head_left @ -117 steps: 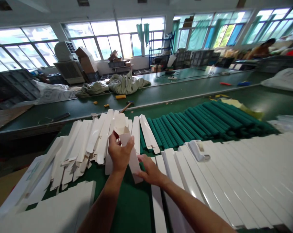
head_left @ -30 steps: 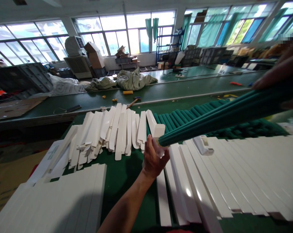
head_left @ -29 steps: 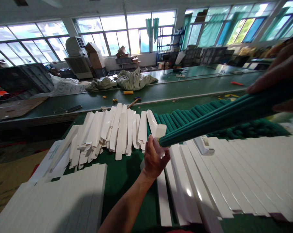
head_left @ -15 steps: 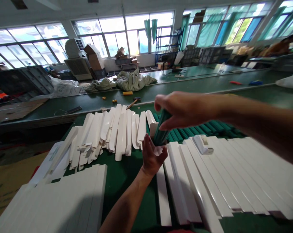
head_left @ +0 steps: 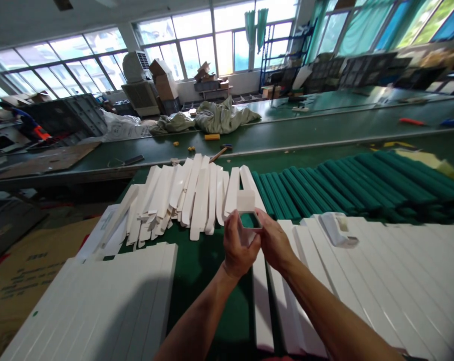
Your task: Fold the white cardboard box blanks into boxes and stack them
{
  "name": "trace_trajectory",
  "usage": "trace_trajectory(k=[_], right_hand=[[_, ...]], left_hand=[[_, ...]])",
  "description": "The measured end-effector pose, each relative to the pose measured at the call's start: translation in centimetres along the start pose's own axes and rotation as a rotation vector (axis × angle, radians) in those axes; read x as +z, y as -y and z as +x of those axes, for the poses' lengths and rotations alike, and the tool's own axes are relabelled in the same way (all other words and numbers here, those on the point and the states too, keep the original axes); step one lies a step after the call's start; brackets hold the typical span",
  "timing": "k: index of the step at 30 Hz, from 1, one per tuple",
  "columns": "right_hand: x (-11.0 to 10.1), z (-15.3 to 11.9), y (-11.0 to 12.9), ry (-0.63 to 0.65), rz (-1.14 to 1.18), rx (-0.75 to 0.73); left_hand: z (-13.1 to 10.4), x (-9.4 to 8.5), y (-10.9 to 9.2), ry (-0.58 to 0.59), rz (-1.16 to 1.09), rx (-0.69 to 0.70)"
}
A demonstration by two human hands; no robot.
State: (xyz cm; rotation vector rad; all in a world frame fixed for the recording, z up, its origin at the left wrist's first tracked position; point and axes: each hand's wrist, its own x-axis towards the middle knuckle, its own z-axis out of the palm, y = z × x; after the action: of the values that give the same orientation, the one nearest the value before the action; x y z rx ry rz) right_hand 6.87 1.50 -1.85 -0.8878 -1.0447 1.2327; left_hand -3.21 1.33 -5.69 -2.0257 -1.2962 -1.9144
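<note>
A slim white carton [head_left: 245, 200] stands between my hands with its end flap raised. Green shows inside its open mouth; how far down it lies I cannot tell. My left hand [head_left: 239, 248] wraps the carton's left side, and my right hand [head_left: 275, 241] grips its right side. Just beyond are loose white cartons [head_left: 200, 198] in an untidy pile. Dark green rolls [head_left: 317, 188] lie side by side to the right. Near my right hand, a white tape dispenser [head_left: 335, 229] rests on a row of white cartons [head_left: 392, 271].
At the front left, more white cartons [head_left: 110, 301] lie in a neat row. Behind the green work table [head_left: 197, 281] runs a long green bench [head_left: 167, 150] bearing a crumpled cloth sack [head_left: 223, 118], a hammer [head_left: 220, 153] and a yellow block [head_left: 212, 137]. A person [head_left: 24, 120] is at the far left.
The green roll my right hand held over the carton has gone down into it. My right hand has moved down onto the carton's side. The view has turned left.
</note>
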Motion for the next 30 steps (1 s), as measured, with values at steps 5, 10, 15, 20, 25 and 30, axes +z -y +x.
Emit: trace_trajectory(k=[5, 10, 15, 20, 25, 30], right_hand=[[1.7, 1.3, -0.3, -0.078, 0.125, -0.008], [2.9, 2.5, 0.0, -0.161, 0.112, -0.170], [3.5, 3.4, -0.5, -0.192, 0.124, -0.283], [2.1, 3.1, -1.1, -0.076, 0.038, -0.386], [0.2, 1.4, -1.3, 0.152, -0.319, -0.367], [0.3, 1.5, -1.8, 0.209, -0.539, -0.458]], left_hand=[[1.9, -1.4, 0.2, 0.138, -0.221, -0.098], [3.7, -1.7, 0.4, 0.151, -0.320, -0.275], [3.2, -1.0, 1.2, 0.047, -0.394, -0.261], [4.2, -2.3, 2.5, 0.210, -0.166, -0.011], [6.0, -3.9, 2.7, 0.368, -0.017, 0.130], [6.9, -3.9, 2.7, 0.419, 0.038, 0.190]])
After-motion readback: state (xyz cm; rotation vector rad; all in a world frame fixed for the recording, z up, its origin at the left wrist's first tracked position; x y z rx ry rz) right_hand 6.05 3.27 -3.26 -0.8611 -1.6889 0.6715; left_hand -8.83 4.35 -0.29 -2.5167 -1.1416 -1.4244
